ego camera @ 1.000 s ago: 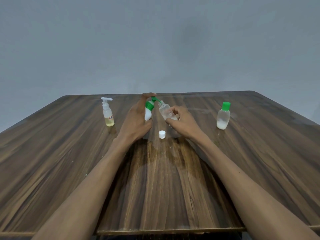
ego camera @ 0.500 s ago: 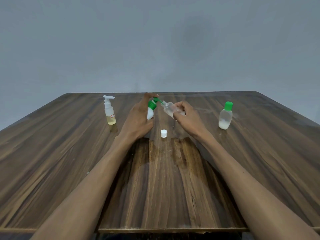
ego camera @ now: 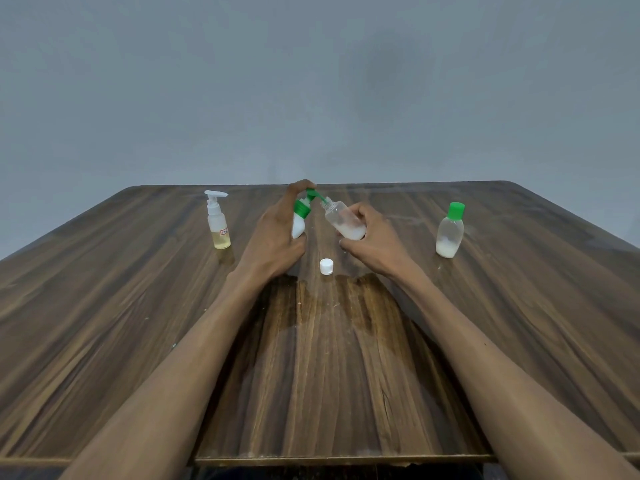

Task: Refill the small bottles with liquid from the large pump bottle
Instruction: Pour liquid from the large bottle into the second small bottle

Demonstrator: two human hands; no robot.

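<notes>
1. The left hand (ego camera: pixel 277 233) wraps its fingers round the body of the green-pump bottle (ego camera: pixel 300 218), with one fingertip on top of the pump head; the bottle stands on the wooden table (ego camera: pixel 138 323), just left of the loose white cap (ego camera: pixel 326 266) and a little beyond it.
2. The right hand (ego camera: pixel 372 242) pinches the open clear bottle (ego camera: pixel 344 220) between thumb and curled fingers, low on its body. It is tilted, neck toward the pump's spout, and held above the table just beyond and right of the white cap.
3. Handling, as a judgement: the clear bottle looks light and thin-walled, with a little white liquid pooled at its low end. A hard squeeze would likely dent it, and any drip would make it slippery, so the lower body is the sensible hold, leaving the neck free.
4. The pump bottle needs steadying at its body while the head is pressed, or it could tip.
5. Well left of the white cap stands a white-pump bottle (ego camera: pixel 217 221) with yellowish liquid; well right stands a green-capped bottle (ego camera: pixel 450 231), partly filled.
</notes>
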